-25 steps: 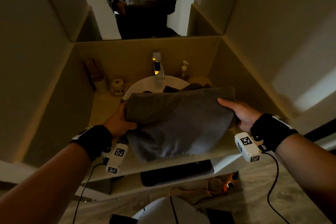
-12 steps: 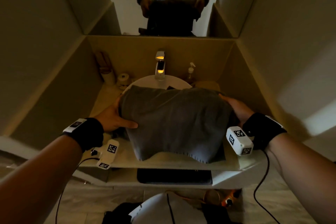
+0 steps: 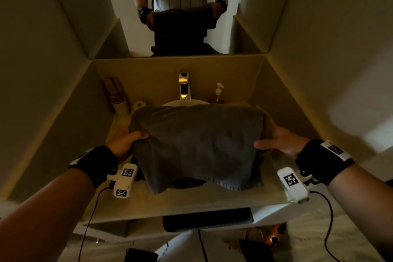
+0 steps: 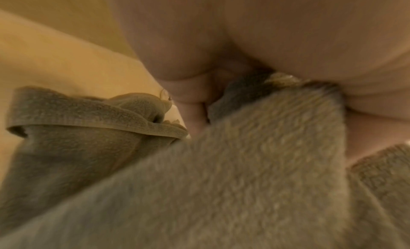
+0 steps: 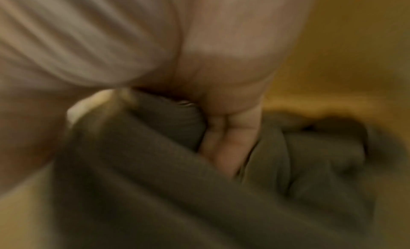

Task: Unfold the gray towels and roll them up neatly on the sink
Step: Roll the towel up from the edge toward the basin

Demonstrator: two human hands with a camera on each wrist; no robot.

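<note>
A gray towel (image 3: 197, 144) is held spread above the sink (image 3: 172, 103), its lower hem hanging over the counter's front. My left hand (image 3: 125, 142) grips the towel's left edge, thumb on top and fingers underneath. My right hand (image 3: 278, 142) grips the right edge the same way. In the left wrist view the fingers (image 4: 195, 112) curl into the towel (image 4: 244, 182), and a second gray towel (image 4: 77, 130) lies crumpled on the counter. The blurred right wrist view shows fingers (image 5: 230, 144) tucked into folds of the towel (image 5: 155, 174), with more gray cloth bunched beyond them.
A faucet (image 3: 184, 87) with an orange glow stands behind the basin, a soap pump bottle (image 3: 218, 92) to its right. A white cup (image 3: 121, 106) and a small roll (image 3: 139, 105) sit at the back left. Walls close in on both sides. A mirror (image 3: 180, 6) hangs above.
The towel has been lifted and drawn wider over the sink. Both hands slid down its sides toward me, and the view tilted so the faucet and mirror show more.
</note>
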